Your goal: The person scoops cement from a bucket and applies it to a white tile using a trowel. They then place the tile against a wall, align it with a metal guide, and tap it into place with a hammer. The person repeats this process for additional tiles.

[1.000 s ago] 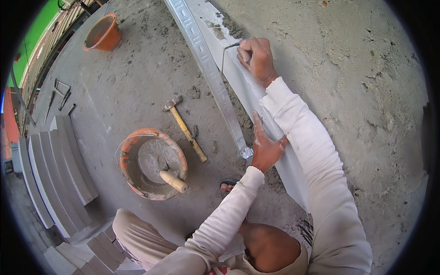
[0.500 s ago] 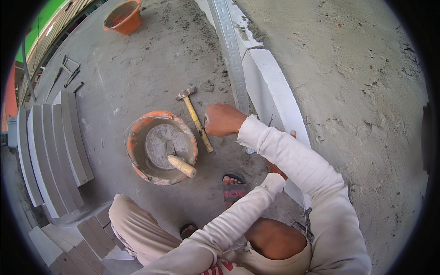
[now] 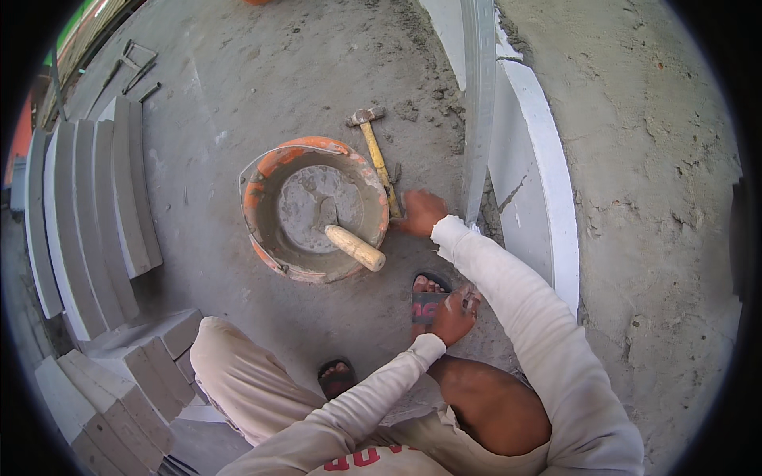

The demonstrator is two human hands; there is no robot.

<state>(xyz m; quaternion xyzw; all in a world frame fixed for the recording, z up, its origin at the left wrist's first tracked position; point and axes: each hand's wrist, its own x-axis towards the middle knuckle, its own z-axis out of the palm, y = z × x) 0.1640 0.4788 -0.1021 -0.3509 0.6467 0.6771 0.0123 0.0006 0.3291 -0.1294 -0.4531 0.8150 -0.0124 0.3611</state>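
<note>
My right hand (image 3: pixel 422 213) is at the lower end of the hammer (image 3: pixel 377 155), its fingers closed around the tip of the yellow wooden handle. The hammer's metal head still rests on the cement floor. My left hand (image 3: pixel 456 315) hangs over my right sandal with its fingers curled in; whatever lies inside them is hidden. Left of the hammer stands an orange bucket (image 3: pixel 266 258) smeared with grey mortar. A trowel (image 3: pixel 355 247) leans in it, wooden handle outward and blade sunk in the mix.
A long metal straightedge (image 3: pixel 479 95) stands against white wall blocks (image 3: pixel 528 174) on the right, beside rough mortared ground. Stacked grey blocks (image 3: pixel 87 222) line the left, with more blocks (image 3: pixel 119 389) nearer me. A metal-framed tool (image 3: pixel 136 63) lies at the far left.
My right hand has come down to the hammer handle. My left hand has left the white block and moved toward me, over my foot. The whole view has shifted.
</note>
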